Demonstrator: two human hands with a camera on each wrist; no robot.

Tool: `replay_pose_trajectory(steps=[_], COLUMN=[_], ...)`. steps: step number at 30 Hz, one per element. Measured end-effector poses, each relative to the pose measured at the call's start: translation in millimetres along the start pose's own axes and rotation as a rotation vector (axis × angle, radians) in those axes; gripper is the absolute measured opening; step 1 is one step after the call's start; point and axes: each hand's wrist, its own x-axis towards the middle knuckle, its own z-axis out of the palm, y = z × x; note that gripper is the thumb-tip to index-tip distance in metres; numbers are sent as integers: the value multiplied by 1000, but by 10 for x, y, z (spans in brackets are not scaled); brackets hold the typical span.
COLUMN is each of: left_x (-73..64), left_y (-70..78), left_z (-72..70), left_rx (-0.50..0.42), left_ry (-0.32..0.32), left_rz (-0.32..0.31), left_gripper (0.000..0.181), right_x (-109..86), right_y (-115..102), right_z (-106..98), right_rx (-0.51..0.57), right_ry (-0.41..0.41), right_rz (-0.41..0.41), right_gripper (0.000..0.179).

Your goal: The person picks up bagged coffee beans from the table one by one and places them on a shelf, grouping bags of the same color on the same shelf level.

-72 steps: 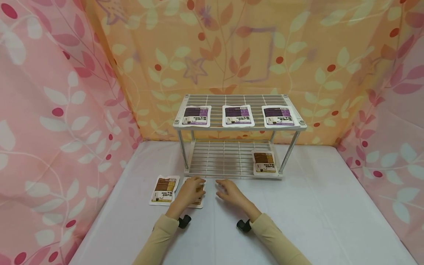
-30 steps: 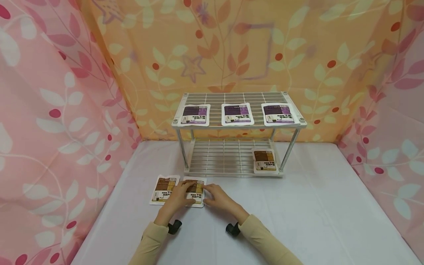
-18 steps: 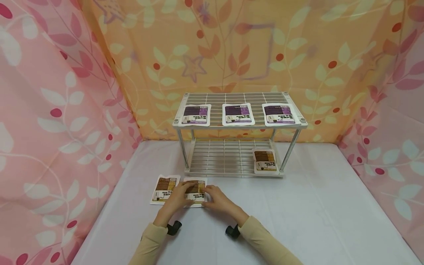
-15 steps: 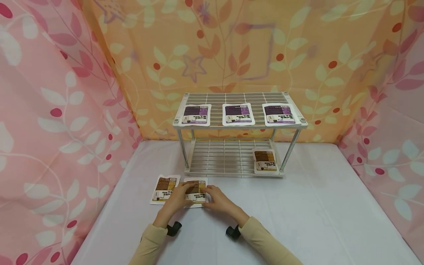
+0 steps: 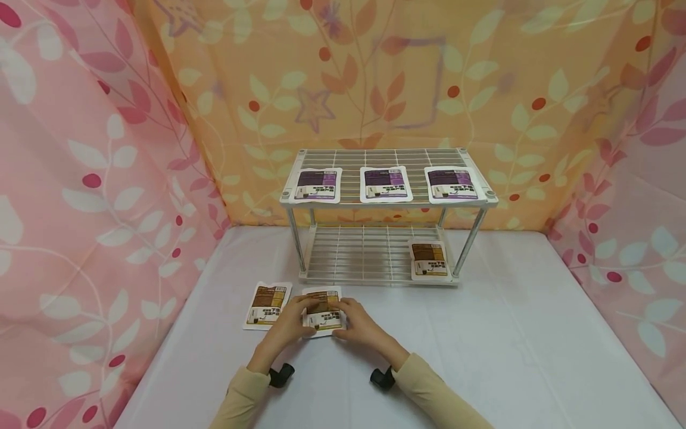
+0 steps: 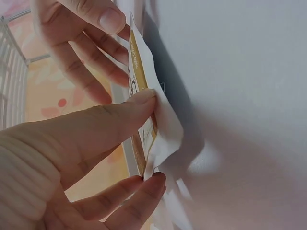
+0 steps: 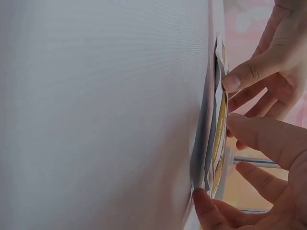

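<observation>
A flat white pouch with a brown and gold label lies between my two hands in the head view. My left hand grips its left side, the thumb on the printed face and fingertips at the edge. The right side is held by my right hand, thumb on top and a fingertip under the edge in the right wrist view. The pouch has its rim raised off the white cloth there, with shadow beneath. A second brown pouch lies flat just left of my left hand.
Behind the hands stands a two-tier white wire rack. Three purple-labelled pouches, one in the middle, line its top tier. Another brown pouch sits at the right end of the lower tier. Floral curtains enclose the table.
The right hand has come over to the pouch, and both hands have taken hold of its sides. The pouch has since shifted slightly to the right, away from the second brown one.
</observation>
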Motion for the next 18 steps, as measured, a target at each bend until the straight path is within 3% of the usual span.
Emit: replay_pose_trajectory(steps=[6, 18], left_x=[-20, -30], left_y=[80, 152], left_z=[-5, 34], left_rx=[11, 8], left_ry=[-5, -4], left_rz=[15, 72], left_gripper=[62, 62], right_x=[-44, -128], right_y=[-1, 6], right_z=[-41, -113], right_rx=[34, 5], right_ry=[26, 68], right_rz=[4, -5], right_gripper=[63, 63])
